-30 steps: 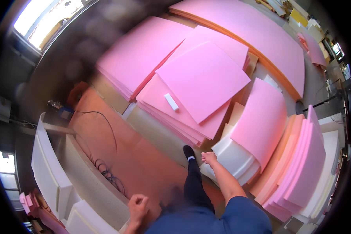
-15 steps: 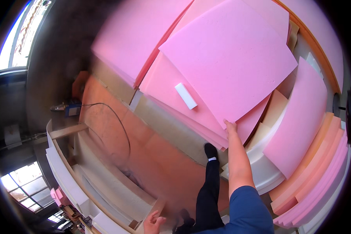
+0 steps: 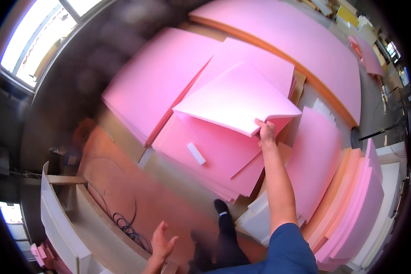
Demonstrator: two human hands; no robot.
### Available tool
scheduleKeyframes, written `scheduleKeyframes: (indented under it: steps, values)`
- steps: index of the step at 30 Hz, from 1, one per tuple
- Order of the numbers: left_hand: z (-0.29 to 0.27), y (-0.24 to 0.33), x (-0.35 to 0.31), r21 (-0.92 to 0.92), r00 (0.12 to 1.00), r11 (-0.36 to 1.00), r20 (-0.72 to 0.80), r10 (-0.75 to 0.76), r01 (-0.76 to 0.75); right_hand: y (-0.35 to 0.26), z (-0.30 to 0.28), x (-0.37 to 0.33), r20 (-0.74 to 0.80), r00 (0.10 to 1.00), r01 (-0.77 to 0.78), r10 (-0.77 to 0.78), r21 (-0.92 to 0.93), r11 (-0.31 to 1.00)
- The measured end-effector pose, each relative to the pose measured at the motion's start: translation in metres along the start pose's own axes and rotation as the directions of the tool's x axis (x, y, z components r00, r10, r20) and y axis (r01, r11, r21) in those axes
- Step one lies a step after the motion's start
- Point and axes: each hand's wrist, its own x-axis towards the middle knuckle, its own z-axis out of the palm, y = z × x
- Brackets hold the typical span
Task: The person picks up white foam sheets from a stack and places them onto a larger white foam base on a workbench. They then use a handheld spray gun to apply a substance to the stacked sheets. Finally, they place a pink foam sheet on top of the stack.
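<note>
My right hand (image 3: 266, 131) grips the near corner of a pink foam sheet (image 3: 233, 98), fingers wrapped round its edge. That corner is lifted and bent, while the far part of the sheet rests over a stack of pink foam sheets (image 3: 214, 148). A small white foam block (image 3: 196, 153) lies on the stack, left of the lifted corner. My left hand (image 3: 162, 242) hangs low over the floor, fingers apart, holding nothing.
Other pink foam stacks (image 3: 160, 82) lie left and behind. To the right stand curved pink and orange foam sheets (image 3: 335, 192). A wooden-framed trough (image 3: 91, 219) is at lower left, with a coiled black cable (image 3: 128, 228) beside it on the reddish floor (image 3: 169, 201).
My right hand has raised the sheet's near corner, uncovering more of the stack beneath. My left hand has come up and forward. The view has shifted, showing more of the far room.
</note>
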Motion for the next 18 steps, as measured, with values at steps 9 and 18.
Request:
scheduleKeyframes:
  steps: [9,18]
  values:
    - [-0.181,0.295,0.126,0.412,0.331,0.632,-0.596,0.732,-0.656,-0.398,0.071,-0.364,0.465,0.617,0.74,-0.635,-0.067,0.669]
    - [-0.379,0.432,0.001,-0.635,0.62,0.258,-0.45,0.643,-0.728,-0.267,-0.146,-0.331,-0.393,0.684,0.678,-0.614,0.034,0.734]
